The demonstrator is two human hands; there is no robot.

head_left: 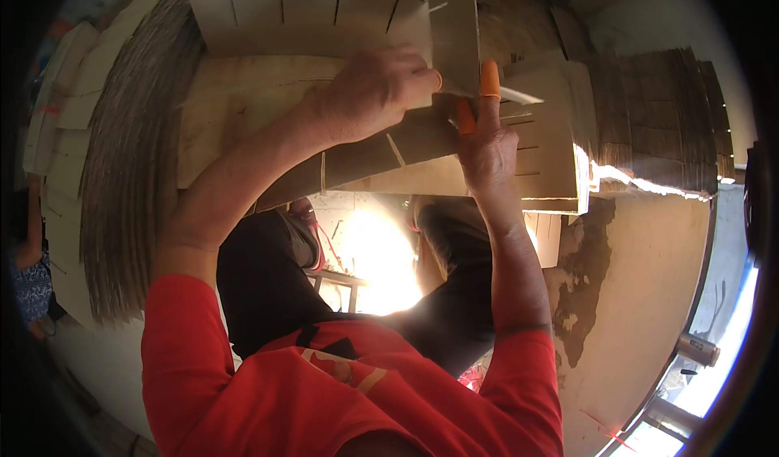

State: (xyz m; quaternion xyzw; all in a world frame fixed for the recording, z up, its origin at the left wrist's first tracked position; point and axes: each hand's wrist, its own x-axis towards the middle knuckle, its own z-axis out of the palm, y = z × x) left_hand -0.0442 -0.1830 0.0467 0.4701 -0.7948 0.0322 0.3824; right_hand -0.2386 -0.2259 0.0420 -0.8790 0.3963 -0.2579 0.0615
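My left hand (385, 90) is curled, its fingers slightly blurred, over the cardboard pieces. What lies in its fingers is hidden. My right hand (488, 140) wears orange finger covers (490, 79) on thumb and index finger. Its fingers close around the edge of cardboard where pieces cross. A slotted cardboard strip (365, 161) runs slantwise below my hands, its slots facing me. Between the hands a cardboard piece (454, 31) stands upright, crossing that strip. A pale strip end (521, 96) sticks out beyond my right index finger.
A long stack of cardboard sheets (138, 148) stands at the left. More slotted cardboard (308, 10) lies at the back, and another stack (653, 116) at the right. A board (243, 92) lies under the work. Someone else's arm (31, 230) shows at the far left edge.
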